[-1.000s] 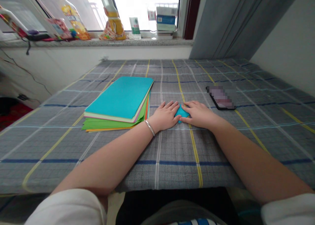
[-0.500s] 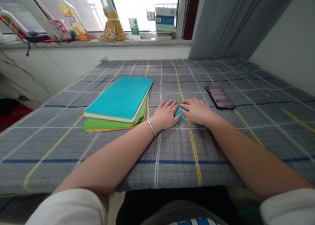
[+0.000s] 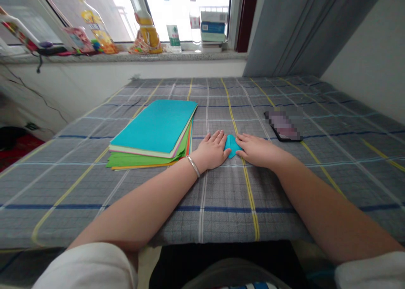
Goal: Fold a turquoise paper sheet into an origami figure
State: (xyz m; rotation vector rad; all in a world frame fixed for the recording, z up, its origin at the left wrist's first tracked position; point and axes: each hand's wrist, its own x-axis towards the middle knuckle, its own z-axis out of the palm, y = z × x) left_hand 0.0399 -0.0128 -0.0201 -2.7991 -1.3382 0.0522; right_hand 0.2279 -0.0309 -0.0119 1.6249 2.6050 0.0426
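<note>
A small folded piece of blue paper lies flat on the checked tablecloth between my two hands. My left hand rests palm down with its fingers stretched out, its finger and thumb tips at the paper's left edge. On the other side, my right hand also lies flat, its fingertips on the paper's right edge. Parts of the paper's edges are hidden under the fingers. Left of my left hand sits a stack of coloured paper, a blue sheet on top and green, orange and white ones below.
A phone with a blurred screen lies to the right, beyond my right hand. Bottles, a cup and boxes stand on the windowsill behind the table. A grey curtain hangs at the back right.
My right hand has slid a little to the right and down, so more of the blue paper shows. My left hand has hardly moved.
</note>
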